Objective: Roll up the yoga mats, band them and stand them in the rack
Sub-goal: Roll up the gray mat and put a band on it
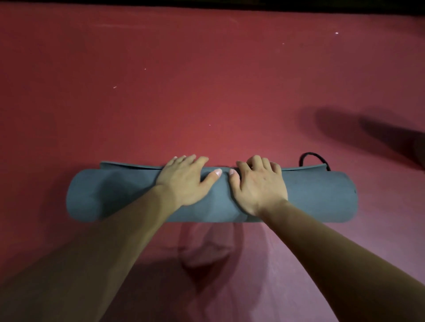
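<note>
Head view, near edge: two bare forearms are seen entering from the lower corners, with a shadow cast on the red floor [207, 80] between them.
Mat position: the yoga mat [317, 195] is laid on the floor at mid-frame, rolled into a thick cylinder, just beyond that shadow.
Long axis: the roll is run left to right across the frame, one end pointed at each side.
Left hand [184, 181]: laid flat on top of the roll, left of its middle, with fingers nearly straight and draped over the far side; the mat is pressed, not pinched.
Right hand [257, 186]: set just right of the middle, with fingers curled over the roll's far top in a grip; the two thumb tips are held almost touching.
Loose edge [128, 166]: seen as a thin flap along the roll's far side, slightly raised.
Black cord [310, 157]: looped on the floor behind the roll's right end; any attachment cannot be told.
Room to move: red floor is spread wide beyond the roll and to its left.
Right side: a dark blurred object [402, 142] is cut off by the frame, well apart from the mat.
Far edge: the floor is bounded by a black strip [207, 2].
</note>
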